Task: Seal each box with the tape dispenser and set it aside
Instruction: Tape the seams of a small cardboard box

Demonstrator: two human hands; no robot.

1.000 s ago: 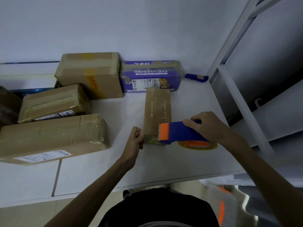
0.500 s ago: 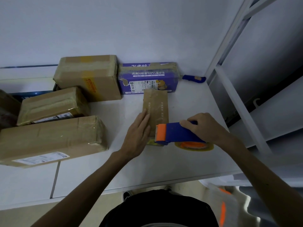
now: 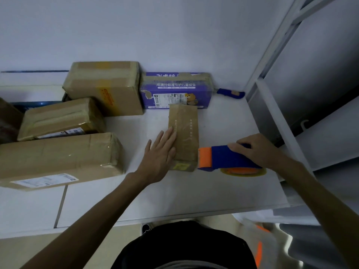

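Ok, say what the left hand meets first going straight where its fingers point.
The left hand rests on the narrow brown box; past it, probably the purple box, though depth is unclear.

left hand flattened on box, tape dispenser pulled clear

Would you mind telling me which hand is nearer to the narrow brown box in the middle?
Left. The left hand lies flat on the narrow brown box, along its left edge; the right hand grips the tape dispenser off its near right corner.
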